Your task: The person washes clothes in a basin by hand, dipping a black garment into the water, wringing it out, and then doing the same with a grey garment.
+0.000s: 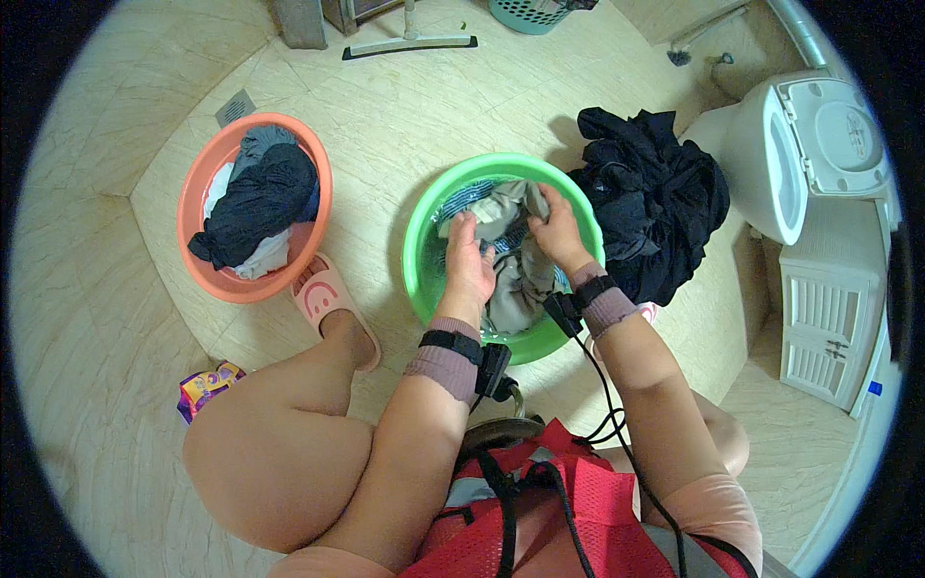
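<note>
A round green plastic basin (415, 285) stands on the floor before me, with water in it. Inside lies a wet grey-beige garment (514, 289), bunched up, above a blue striped cloth (468, 193). My right hand (558, 230) grips a fold of the grey-beige garment at the basin's right side. On the left, my left hand (470, 264) is over the basin, its fingers apart and its fingertips against the garment's edge. I see nothing held in it. Both wrists wear mauve cuffs with black straps and small black devices.
An orange basin (189, 249) of dark and white clothes (264, 195) stands left. Black clothes (657, 202) are heaped right of the green basin, near a toilet (766, 159) and white cabinet (827, 318). A floor squeegee (410, 47) and teal basket (524, 18) are farther off. Cables (636, 462) trail from my right wrist.
</note>
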A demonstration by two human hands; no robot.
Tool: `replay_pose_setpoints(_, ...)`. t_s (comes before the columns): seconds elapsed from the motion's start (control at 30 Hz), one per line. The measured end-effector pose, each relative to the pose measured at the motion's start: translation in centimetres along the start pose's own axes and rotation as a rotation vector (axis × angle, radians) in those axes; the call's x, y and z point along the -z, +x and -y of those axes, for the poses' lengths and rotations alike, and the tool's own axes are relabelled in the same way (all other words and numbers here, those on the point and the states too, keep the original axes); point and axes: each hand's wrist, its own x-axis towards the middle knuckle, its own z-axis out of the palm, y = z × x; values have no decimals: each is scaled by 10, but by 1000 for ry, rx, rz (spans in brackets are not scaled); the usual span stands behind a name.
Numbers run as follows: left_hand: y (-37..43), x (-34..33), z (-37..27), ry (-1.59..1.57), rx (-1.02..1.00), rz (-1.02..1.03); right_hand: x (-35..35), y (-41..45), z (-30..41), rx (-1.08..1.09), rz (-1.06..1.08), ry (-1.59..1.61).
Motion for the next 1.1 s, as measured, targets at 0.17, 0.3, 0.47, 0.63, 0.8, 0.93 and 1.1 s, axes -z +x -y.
replay_pose_setpoints(0.17,1,30,-8,-17,-45,-99,-28,-24,34,33,626,-549)
replay_pose_setpoints(0.3,7,29,-1,6,43,-140,-62,-19,0,89,697,-697)
replay_pose_setpoints(0.47,10,31,-3,-5,23,-131,-44,25,18,117,698,-355)
replay_pose_setpoints(0.63,-5,10,-7,-77,95,160,15,5,50,179,528,441)
replay_pose_setpoints(0.8,-14,7,-19,-254,220,192,69,-25,98,218,737,645)
replay_pose_setpoints(0.93,4,31,-3,-210,167,204,47,-26,101,256,672,663)
replay_pose_setpoints(1.1,-4,9,3,-179,278,160,14,-4,70,198,415,542)
